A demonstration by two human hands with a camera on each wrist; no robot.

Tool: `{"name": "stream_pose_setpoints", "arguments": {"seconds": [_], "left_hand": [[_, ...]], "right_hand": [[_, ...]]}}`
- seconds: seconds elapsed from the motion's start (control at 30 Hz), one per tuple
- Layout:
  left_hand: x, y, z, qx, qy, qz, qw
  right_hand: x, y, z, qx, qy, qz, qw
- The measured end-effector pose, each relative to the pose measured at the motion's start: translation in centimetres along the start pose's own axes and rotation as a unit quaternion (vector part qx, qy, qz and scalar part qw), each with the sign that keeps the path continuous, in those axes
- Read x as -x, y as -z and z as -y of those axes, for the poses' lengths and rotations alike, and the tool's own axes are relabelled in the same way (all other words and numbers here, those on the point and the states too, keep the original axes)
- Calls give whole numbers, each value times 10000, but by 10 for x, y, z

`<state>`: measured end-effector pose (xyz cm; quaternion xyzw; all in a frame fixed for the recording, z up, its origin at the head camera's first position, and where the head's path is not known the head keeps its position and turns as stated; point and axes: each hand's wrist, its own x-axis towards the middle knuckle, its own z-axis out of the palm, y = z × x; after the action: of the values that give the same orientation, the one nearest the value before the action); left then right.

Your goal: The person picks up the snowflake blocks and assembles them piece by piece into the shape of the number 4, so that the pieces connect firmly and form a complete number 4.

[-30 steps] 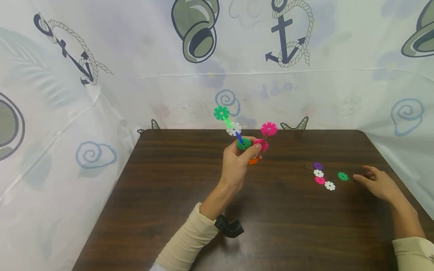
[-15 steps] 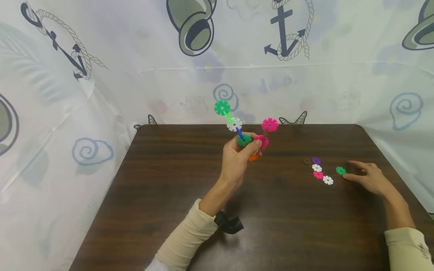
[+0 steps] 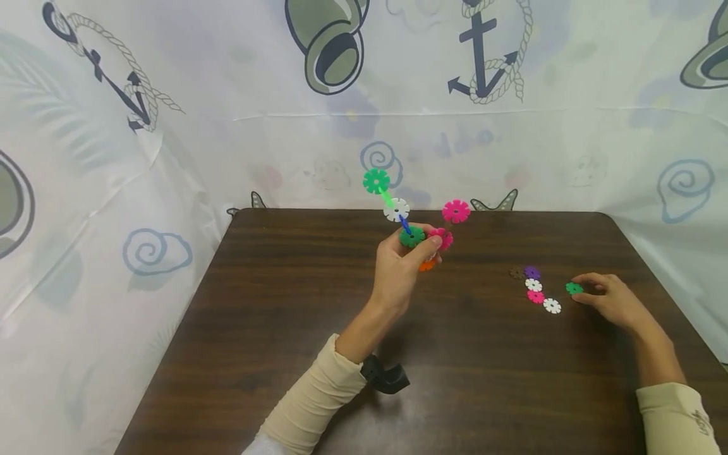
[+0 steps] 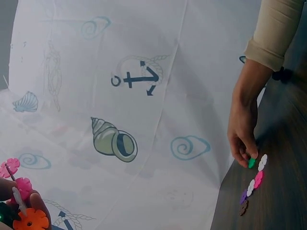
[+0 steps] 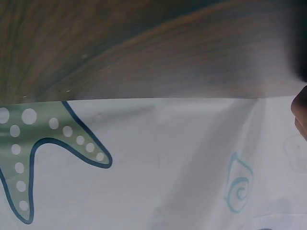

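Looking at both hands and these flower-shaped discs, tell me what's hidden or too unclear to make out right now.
Head view: how the linked discs join inside the grip; the left hand covers it.
Left wrist view: much of the single green disc; the right hand hides it.
Right wrist view: most of the right hand; the right edge cuts it off.
Head view: the sleeve marking; too small and blurred to read.

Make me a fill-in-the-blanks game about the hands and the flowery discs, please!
The right hand touches a disc coloured ____.
The left hand holds joined discs; in the head view, the lowest one is ____.
On the table, the pink disc lies between two ____ discs.

Missing words: green, orange, white.
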<state>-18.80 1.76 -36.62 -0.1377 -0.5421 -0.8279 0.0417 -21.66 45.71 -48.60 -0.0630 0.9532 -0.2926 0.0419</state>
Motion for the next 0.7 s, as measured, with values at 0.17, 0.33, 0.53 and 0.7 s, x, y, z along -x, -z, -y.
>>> {"name": "stream_pose_setpoints", "arguments": {"seconds": [0.17, 0.33, 0.53, 0.7], "left_hand": [[0, -1, -1, 11, 23, -16, 10000], [1, -1, -1, 8, 42, -43, 10000], [1, 0, -1, -49, -10, 7, 10000], [2, 0, -2, -46, -19, 35, 10000]], "right_hand": [[3, -3, 16, 52, -594, 112, 9982], [4, -10, 33, -38, -562, 96, 9984], [-1, -13, 59, -204, -157, -406, 9988], [-8, -5, 96, -587, 55, -1148, 9916]]}}
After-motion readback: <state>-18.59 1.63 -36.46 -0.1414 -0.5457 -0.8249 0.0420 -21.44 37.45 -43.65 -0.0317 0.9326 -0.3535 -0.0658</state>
